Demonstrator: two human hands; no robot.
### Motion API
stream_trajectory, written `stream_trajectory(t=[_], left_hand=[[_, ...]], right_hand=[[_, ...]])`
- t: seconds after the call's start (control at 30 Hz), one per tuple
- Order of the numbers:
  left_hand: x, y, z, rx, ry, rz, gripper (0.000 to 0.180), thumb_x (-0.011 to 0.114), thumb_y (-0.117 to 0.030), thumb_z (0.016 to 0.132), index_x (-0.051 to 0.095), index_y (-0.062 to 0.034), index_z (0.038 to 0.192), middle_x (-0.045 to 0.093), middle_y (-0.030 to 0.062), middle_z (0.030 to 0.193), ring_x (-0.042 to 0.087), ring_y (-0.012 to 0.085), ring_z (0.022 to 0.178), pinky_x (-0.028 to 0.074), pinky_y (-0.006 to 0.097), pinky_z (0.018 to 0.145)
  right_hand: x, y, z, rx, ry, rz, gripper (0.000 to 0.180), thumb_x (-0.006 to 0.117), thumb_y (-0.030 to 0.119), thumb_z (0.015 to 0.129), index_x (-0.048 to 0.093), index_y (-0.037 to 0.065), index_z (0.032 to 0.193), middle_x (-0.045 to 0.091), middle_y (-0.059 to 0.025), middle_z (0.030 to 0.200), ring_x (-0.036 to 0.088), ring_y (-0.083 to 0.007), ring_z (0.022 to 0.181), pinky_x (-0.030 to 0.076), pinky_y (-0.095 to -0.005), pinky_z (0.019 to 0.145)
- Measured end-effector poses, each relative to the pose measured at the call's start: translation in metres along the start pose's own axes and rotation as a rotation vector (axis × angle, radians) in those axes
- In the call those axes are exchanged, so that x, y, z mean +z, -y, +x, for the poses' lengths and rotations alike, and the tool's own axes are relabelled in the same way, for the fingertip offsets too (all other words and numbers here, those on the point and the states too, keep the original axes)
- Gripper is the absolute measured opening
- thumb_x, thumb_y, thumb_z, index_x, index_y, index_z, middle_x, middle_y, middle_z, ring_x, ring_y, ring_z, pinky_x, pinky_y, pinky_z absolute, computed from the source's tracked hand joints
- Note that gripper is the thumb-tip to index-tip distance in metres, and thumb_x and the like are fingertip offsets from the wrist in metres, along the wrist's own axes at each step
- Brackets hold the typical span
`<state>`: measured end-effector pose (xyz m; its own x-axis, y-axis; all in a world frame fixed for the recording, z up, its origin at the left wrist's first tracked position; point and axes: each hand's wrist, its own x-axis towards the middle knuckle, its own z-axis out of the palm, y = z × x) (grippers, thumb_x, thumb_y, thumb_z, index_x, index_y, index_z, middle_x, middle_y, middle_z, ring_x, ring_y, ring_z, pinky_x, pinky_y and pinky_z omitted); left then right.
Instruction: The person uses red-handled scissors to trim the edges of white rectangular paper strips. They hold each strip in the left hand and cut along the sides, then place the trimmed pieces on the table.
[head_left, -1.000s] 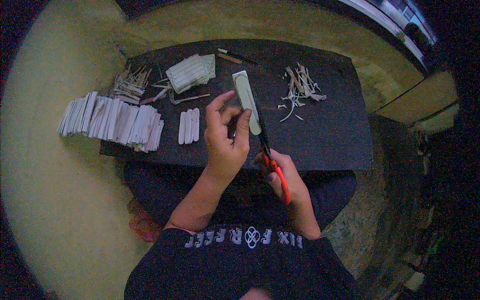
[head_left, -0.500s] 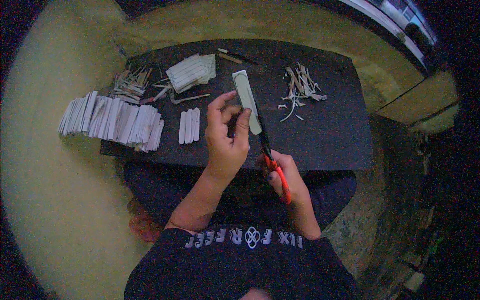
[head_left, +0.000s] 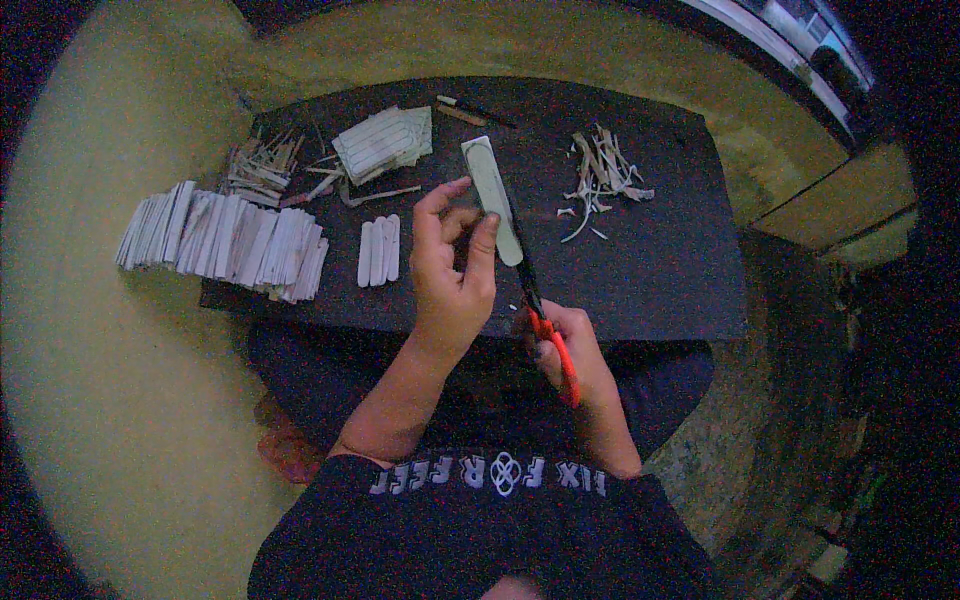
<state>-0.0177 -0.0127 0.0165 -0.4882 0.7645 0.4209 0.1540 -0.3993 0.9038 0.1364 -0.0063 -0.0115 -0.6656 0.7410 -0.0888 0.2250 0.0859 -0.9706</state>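
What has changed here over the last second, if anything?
Almost nothing visibly changed. The left hand still holds the pale strip upright over the dark board, and the right hand still keeps the red-handled scissors against the strip's edge. The row of cut strips, the three small pieces and the trimmings lie where they were.

On the black board [head_left: 650,270]: 1 long pale strip [head_left: 490,198] and 1 pair of orange-handled scissors [head_left: 545,320] at centre; 3 short white strips [head_left: 378,251] left of them; 1 fanned row of white strips [head_left: 225,240], too many to count, at the board's left edge; 1 pile of trimmings [head_left: 600,175] toward its right.
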Motion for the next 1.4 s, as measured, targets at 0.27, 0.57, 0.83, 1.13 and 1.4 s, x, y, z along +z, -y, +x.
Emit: stream_trajectory(t=[0.27, 0.57, 0.83, 1.13, 1.4], left_hand=[[0.001, 0.0, 0.001, -0.012, 0.007, -0.023, 0.033, 0.049, -0.003, 0.081, 0.035, -0.0016, 0.111, 0.052, 0.0091, 0.092, 0.051, 0.014, 0.084, 0.042, 0.024, 0.072], [0.002, -0.001, 0.002, 0.0, 0.0, -0.035, 0.033, 0.048, -0.001, 0.081, 0.035, -0.0026, 0.111, 0.052, 0.0078, 0.089, 0.051, 0.0122, 0.081, 0.042, 0.022, 0.069], [0.001, 0.0, 0.002, -0.013, -0.009, -0.026, 0.033, 0.049, -0.002, 0.08, 0.035, -0.0019, 0.111, 0.053, 0.0085, 0.09, 0.051, 0.0122, 0.081, 0.043, 0.022, 0.069], [-0.002, 0.001, 0.003, -0.042, -0.014, -0.032, 0.035, 0.05, -0.003, 0.08, 0.035, -0.0015, 0.111, 0.052, 0.0086, 0.089, 0.051, 0.0114, 0.08, 0.042, 0.022, 0.068], [-0.009, -0.001, 0.018, 0.027, -0.041, 0.006, 0.036, 0.05, -0.003, 0.08, 0.032, -0.0013, 0.112, 0.055, 0.0065, 0.079, 0.05, 0.0077, 0.068, 0.04, 0.019, 0.059]], right_hand=[[0.003, -0.011, 0.001, -0.018, -0.051, -0.024, 0.042, 0.064, 0.032, 0.065, 0.051, -0.002, 0.086, 0.045, -0.0034, 0.058, 0.04, -0.0112, 0.055, 0.037, -0.0295, 0.049], [0.002, -0.006, 0.002, -0.065, -0.069, -0.023, 0.058, 0.064, 0.048, 0.063, 0.052, -0.003, 0.086, 0.045, -0.0056, 0.058, 0.04, -0.0112, 0.055, 0.039, -0.0302, 0.051], [0.005, -0.012, 0.003, -0.077, -0.097, 0.003, 0.055, 0.069, 0.041, 0.061, 0.053, -0.004, 0.088, 0.052, -0.0095, 0.062, 0.044, -0.011, 0.059, 0.041, -0.0296, 0.056], [0.005, -0.007, 0.004, -0.042, -0.097, -0.038, 0.046, 0.072, 0.034, 0.059, 0.053, -0.001, 0.081, 0.047, -0.0073, 0.056, 0.038, -0.0111, 0.055, 0.038, -0.03, 0.051], [0.002, 0.004, 0.001, -0.007, -0.071, -0.093, 0.046, 0.072, 0.035, 0.059, 0.049, -0.001, 0.074, 0.045, -0.0074, 0.054, 0.037, -0.0117, 0.054, 0.038, -0.0303, 0.051]])
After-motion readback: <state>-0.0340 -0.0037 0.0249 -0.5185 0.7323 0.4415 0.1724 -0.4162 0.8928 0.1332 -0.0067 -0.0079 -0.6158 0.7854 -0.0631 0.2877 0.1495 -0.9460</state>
